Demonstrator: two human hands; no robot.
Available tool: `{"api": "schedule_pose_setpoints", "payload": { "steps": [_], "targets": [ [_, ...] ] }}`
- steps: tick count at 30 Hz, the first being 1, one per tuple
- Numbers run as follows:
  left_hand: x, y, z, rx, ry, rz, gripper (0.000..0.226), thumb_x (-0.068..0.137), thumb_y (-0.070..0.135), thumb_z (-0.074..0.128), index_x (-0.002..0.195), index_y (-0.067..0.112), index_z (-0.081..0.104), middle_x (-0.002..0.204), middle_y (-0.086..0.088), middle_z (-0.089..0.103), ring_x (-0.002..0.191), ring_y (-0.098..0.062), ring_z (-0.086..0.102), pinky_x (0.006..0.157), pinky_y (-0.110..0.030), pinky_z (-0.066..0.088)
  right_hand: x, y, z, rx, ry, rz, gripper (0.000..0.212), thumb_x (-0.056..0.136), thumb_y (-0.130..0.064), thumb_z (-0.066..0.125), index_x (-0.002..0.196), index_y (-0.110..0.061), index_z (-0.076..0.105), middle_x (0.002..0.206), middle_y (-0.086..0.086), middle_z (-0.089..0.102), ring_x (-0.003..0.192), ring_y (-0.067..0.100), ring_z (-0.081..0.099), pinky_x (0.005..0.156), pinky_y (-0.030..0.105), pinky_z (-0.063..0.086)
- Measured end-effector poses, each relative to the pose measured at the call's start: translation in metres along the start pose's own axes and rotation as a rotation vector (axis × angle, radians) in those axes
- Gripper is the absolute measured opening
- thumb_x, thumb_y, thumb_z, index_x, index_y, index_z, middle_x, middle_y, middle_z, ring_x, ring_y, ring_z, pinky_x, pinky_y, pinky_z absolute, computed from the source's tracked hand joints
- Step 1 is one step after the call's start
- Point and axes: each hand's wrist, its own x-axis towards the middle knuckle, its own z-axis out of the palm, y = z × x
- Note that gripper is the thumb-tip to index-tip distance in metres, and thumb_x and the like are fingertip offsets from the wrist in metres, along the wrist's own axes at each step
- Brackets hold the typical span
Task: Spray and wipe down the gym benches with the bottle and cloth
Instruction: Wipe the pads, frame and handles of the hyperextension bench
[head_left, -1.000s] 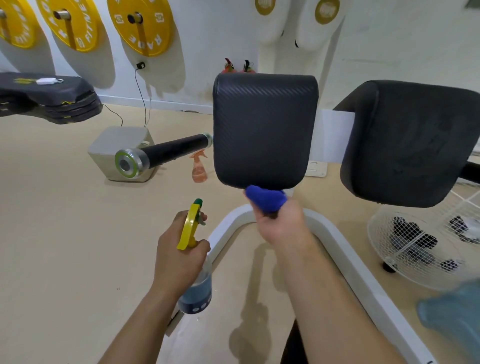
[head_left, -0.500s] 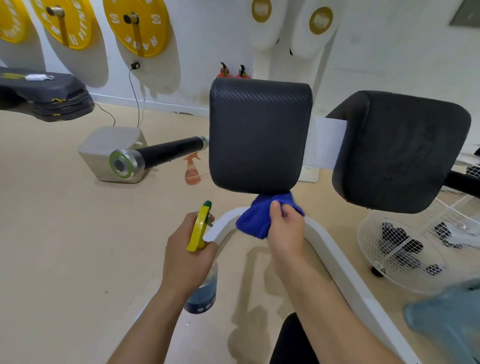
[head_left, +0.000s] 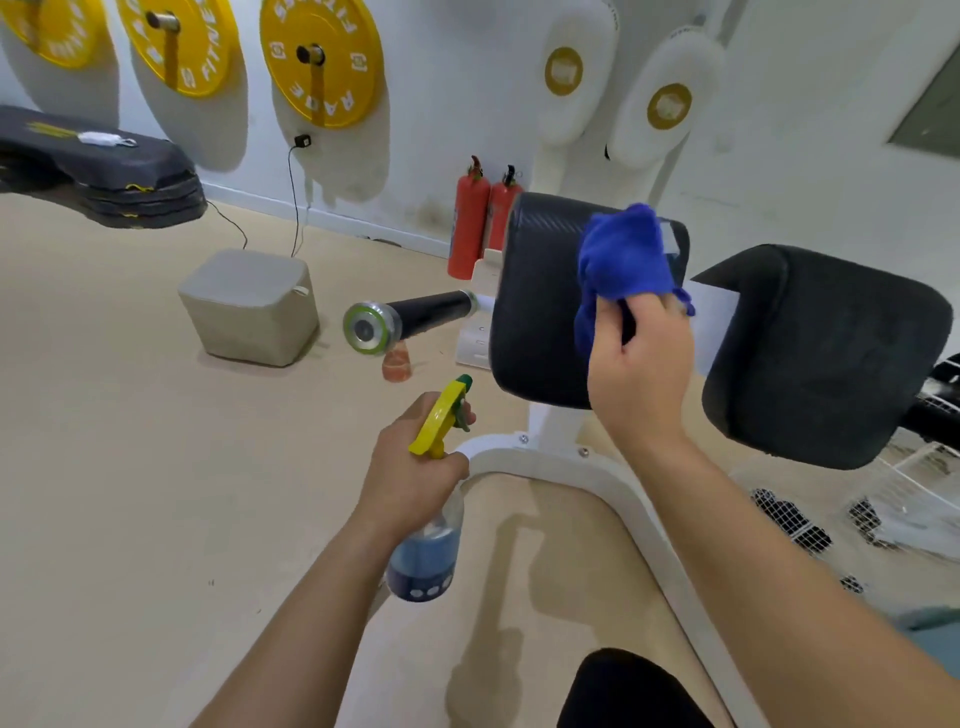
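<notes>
Blue cloth (head_left: 621, 254) gripped above our right hand (head_left: 641, 364) has climbed the bench pad (head_left: 535, 301), so wiping continues; our left hand (head_left: 410, 473) grips the bottle (head_left: 426, 561).

Hidden: neck of spray bottle (head_left: 426, 561), inside the grip of left hand (head_left: 410, 478); upper right of black pad (head_left: 535, 301), under blue cloth (head_left: 623, 254); its lower right corner, behind right hand (head_left: 641, 364); top of orange bottle (head_left: 397, 366), behind roller bar (head_left: 431, 312). Cut by right edge: wire fan cage (head_left: 883, 519).

Gym: wall-hung weight plates (head_left: 321, 61), padded bench (head_left: 540, 301)
</notes>
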Motion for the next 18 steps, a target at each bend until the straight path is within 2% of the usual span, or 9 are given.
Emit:
{"api": "schedule_pose_setpoints", "payload": {
  "steps": [2, 4, 6, 8, 10, 12, 15, 18],
  "targets": [
    [0.003, 0.002, -0.001, -0.021, -0.026, 0.003, 0.041, 0.069, -0.001, 0.070, 0.094, 0.032, 0.064, 0.094, 0.022, 0.068, 0.075, -0.011, 0.060, 0.070, -0.027, 0.050, 0.017, 0.007, 0.012, -0.172, -0.049, -0.108, 0.018, 0.098, -0.011, 0.049, 0.102, -0.005, 0.066, 0.094, 0.005, 0.064, 0.090, 0.025, 0.052, 0.083, 0.028, 0.038],
    [0.002, 0.001, -0.003, -0.035, -0.047, 0.000, 0.035, 0.070, -0.002, 0.066, 0.088, 0.028, 0.062, 0.087, 0.014, 0.068, 0.067, -0.008, 0.056, 0.061, -0.025, 0.045, 0.022, 0.012, 0.022, -0.241, -0.131, -0.126, 0.022, 0.099, -0.011, 0.046, 0.108, -0.007, 0.065, 0.106, 0.010, 0.067, 0.104, 0.033, 0.053, 0.092, 0.031, 0.036],
    [0.000, -0.002, -0.007, -0.065, -0.049, -0.003, 0.031, 0.070, -0.002, 0.065, 0.085, 0.025, 0.062, 0.080, 0.009, 0.067, 0.059, -0.004, 0.053, 0.056, -0.019, 0.041, 0.023, 0.012, 0.029, -0.234, -0.164, -0.135, 0.023, 0.098, -0.010, 0.045, 0.107, -0.007, 0.066, 0.109, 0.009, 0.068, 0.107, 0.034, 0.051, 0.092, 0.029, 0.035],
    [-0.002, -0.006, -0.013, -0.111, -0.040, -0.022, 0.031, 0.071, -0.003, 0.067, 0.085, 0.024, 0.063, 0.079, 0.008, 0.067, 0.053, -0.004, 0.049, 0.052, -0.014, 0.040, 0.023, 0.002, 0.034, -0.253, -0.188, -0.203, 0.022, 0.097, -0.008, 0.049, 0.109, -0.007, 0.067, 0.110, 0.009, 0.070, 0.111, 0.034, 0.050, 0.095, 0.035, 0.038],
    [-0.004, -0.011, -0.020, -0.153, -0.037, -0.039, 0.034, 0.071, -0.003, 0.068, 0.089, 0.026, 0.064, 0.084, 0.004, 0.069, 0.049, -0.005, 0.044, 0.052, -0.013, 0.041, 0.030, -0.012, 0.044, -0.374, -0.262, -0.384, 0.021, 0.095, -0.010, 0.057, 0.112, -0.008, 0.069, 0.113, 0.010, 0.071, 0.118, 0.034, 0.050, 0.099, 0.043, 0.040],
    [-0.005, -0.016, -0.026, -0.171, -0.035, -0.051, 0.038, 0.070, -0.001, 0.071, 0.092, 0.029, 0.065, 0.089, -0.003, 0.070, 0.048, -0.007, 0.040, 0.051, -0.015, 0.041, 0.043, -0.026, 0.056, -0.564, -0.408, -0.603, 0.024, 0.095, -0.019, 0.058, 0.115, -0.014, 0.069, 0.119, 0.007, 0.071, 0.125, 0.032, 0.052, 0.106, 0.047, 0.037],
    [-0.008, -0.023, -0.035, -0.182, -0.011, -0.057, 0.041, 0.068, 0.000, 0.073, 0.093, 0.031, 0.064, 0.095, -0.001, 0.071, 0.054, -0.010, 0.046, 0.058, -0.021, 0.046, 0.040, -0.038, 0.069, -0.747, -0.683, -0.786, 0.025, 0.094, -0.028, 0.054, 0.111, -0.019, 0.070, 0.114, 0.004, 0.070, 0.116, 0.026, 0.059, 0.116, 0.044, 0.030],
    [-0.014, -0.027, -0.043, -0.173, 0.012, -0.061, 0.042, 0.067, -0.001, 0.073, 0.092, 0.031, 0.064, 0.094, 0.001, 0.071, 0.057, -0.011, 0.048, 0.063, -0.032, 0.051, 0.011, -0.029, 0.070, -0.814, -0.747, -0.972, 0.020, 0.086, -0.016, 0.057, 0.099, -0.012, 0.073, 0.098, 0.008, 0.070, 0.100, 0.031, 0.061, 0.112, 0.045, 0.036]
  ]
}}
